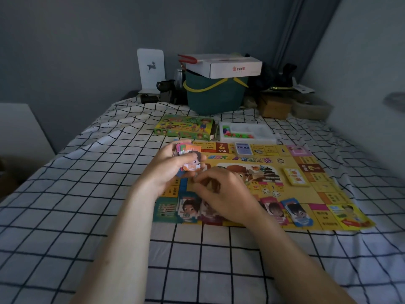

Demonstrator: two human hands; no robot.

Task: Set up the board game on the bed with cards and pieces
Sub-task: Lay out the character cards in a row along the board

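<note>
Yellow board (306, 172) near bed (65, 194) centre; left hand (168, 170) gripping notes (189, 157), right hand (223, 194) curled, grip unclear.

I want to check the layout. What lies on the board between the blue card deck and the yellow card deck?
In the head view, only printed board surface lies between the blue card deck and the yellow card deck; no loose piece shows there.

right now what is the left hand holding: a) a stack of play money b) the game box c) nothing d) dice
a: the left hand grips a stack of play money above the board, while the dice lie on the board and the game box sits on the bed beyond it.
</note>
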